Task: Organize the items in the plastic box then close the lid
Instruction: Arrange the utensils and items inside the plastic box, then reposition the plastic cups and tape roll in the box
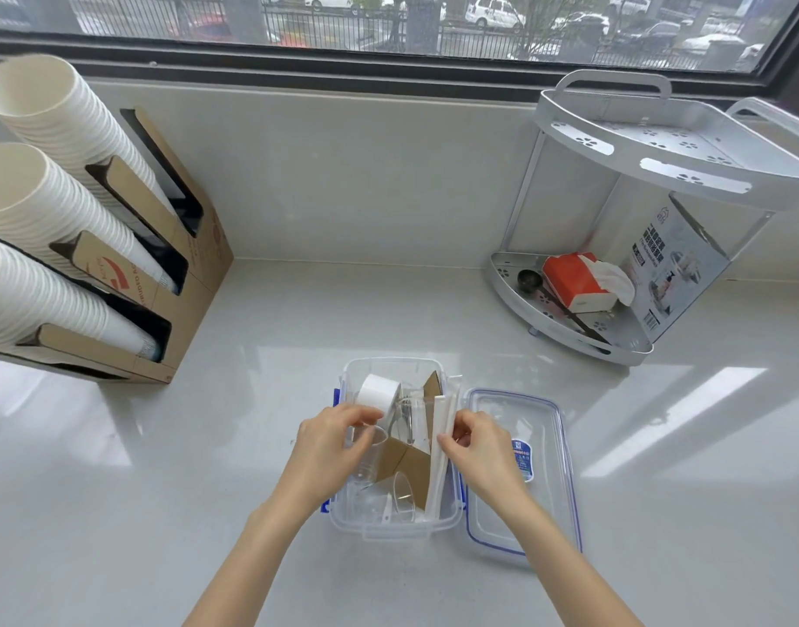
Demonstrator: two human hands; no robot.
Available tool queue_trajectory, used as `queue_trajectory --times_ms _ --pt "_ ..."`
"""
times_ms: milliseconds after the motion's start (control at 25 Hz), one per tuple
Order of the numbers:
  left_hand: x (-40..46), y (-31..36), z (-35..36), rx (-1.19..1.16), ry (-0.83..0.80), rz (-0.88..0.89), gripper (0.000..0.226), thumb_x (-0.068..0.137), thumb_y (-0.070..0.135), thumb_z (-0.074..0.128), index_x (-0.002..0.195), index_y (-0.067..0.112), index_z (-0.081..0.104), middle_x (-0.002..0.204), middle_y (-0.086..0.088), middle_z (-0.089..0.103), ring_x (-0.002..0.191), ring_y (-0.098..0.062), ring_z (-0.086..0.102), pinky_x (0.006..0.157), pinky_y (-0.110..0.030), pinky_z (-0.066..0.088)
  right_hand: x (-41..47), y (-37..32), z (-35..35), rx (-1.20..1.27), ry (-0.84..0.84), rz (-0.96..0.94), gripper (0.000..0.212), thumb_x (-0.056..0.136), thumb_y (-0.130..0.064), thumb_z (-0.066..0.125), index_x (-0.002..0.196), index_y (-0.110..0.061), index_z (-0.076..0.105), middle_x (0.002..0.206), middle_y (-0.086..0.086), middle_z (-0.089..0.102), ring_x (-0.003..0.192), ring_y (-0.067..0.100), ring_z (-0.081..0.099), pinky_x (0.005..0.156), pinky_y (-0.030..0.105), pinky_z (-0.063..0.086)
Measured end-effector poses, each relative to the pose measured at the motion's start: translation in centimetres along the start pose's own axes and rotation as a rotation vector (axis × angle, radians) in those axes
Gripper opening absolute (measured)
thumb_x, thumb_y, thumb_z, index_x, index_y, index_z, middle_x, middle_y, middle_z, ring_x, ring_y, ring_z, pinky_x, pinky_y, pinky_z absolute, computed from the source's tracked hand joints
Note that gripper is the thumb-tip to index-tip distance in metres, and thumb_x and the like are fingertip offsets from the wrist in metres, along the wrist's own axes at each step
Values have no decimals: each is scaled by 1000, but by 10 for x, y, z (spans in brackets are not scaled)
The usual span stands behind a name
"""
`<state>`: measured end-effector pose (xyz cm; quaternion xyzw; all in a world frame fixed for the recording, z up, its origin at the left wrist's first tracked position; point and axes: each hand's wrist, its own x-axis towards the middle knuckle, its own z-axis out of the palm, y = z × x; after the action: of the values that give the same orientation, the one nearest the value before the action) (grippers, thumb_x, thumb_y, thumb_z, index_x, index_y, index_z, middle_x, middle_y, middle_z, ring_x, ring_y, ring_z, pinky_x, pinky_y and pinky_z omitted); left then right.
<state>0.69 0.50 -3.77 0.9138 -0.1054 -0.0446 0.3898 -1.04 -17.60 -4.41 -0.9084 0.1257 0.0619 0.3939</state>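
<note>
A clear plastic box (pixel 395 529) with blue clips sits on the counter in front of me. Inside it lie a white paper cup (pixel 378 392) on its side, brown cardboard pieces (pixel 409 468), clear plastic cups (pixel 404 491), metal tongs (pixel 404 420) and white wrapped straws (pixel 440 472) along the right wall. Its clear lid (pixel 520 472) with a blue seal lies flat just right of the box. My left hand (pixel 327 445) reaches into the box's left side, fingers on a clear cup below the paper cup. My right hand (pixel 479 445) pinches the straws at the right wall.
A cardboard dispenser (pixel 162 282) with three stacks of white paper cups stands at the left. A white two-tier corner rack (pixel 633 219) at the back right holds a red tissue pack, a black scoop and a printed box. A window runs along the back wall.
</note>
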Motion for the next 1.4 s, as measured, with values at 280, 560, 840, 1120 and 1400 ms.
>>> queue_trajectory --times_ms 280,560,840,1120,1400 --pt "-12 -6 14 164 -66 14 27 87 31 49 113 29 55 117 12 59 114 -10 46 91 -24 20 -1 3 7 54 13 35 37 82 -19 60 117 -12 49 109 8 53 86 17 50 75 24 36" --pt "-13 -10 19 187 33 59 26 89 23 47 114 28 53 117 11 58 115 -10 43 87 -23 16 8 -38 -8 -148 258 -446 29 89 -15 52 117 -12 57 113 5 59 99 18 51 85 31 45" --pt "-19 -22 20 208 172 33 13 80 20 62 92 17 64 115 -3 57 116 -20 42 85 -29 23 28 -37 15 -700 -24 -421 30 90 -13 45 118 -14 55 123 5 59 121 25 40 96 36 29" --pt "-21 -19 11 51 52 -66 10 83 28 56 88 21 61 136 -6 45 134 -22 29 105 -40 25 23 -43 3 -403 63 -352 22 91 -21 46 104 -22 64 110 -3 65 114 15 47 87 31 16" --pt "-20 -3 1 -251 79 -94 38 77 18 67 99 27 37 105 12 49 102 -7 49 83 -20 34 1 -61 -19 48 108 -573 10 84 -10 60 91 -12 67 83 -11 56 81 5 55 85 31 43"
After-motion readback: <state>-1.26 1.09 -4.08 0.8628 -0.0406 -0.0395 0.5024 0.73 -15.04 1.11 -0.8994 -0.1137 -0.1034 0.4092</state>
